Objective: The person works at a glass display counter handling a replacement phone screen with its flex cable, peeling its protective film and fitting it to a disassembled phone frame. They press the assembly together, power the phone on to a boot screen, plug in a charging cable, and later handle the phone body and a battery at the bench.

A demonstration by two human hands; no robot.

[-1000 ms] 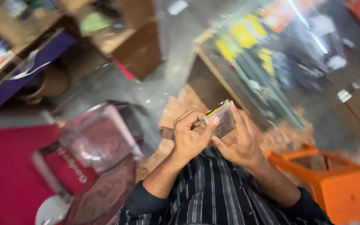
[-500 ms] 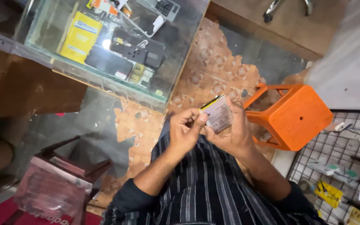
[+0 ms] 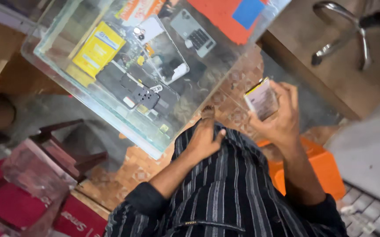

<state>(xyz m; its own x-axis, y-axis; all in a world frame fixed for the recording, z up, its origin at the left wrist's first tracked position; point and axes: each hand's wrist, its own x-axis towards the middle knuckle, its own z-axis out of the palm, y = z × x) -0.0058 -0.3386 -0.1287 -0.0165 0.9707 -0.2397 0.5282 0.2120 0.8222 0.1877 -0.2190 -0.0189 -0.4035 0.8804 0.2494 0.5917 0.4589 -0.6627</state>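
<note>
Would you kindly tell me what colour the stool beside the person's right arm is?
The stool is bright orange, seen in the head view, partly hidden behind the right arm.

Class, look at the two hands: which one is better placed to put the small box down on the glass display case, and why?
Probably the right hand: it already grips the small box, raised beside the glass display case. The left hand is empty, resting against the striped shirt.

- A glass display case (image 3: 111, 109) sits up and left of the fingers, holding a yellow box (image 3: 97, 48) and a dark gadget (image 3: 133, 90).
- An orange stool (image 3: 322, 169) shows just below the fingers.
- A chrome chair base (image 3: 343, 30) stands above, to the right.
- A wooden chair (image 3: 67, 149) waits far left.
</note>
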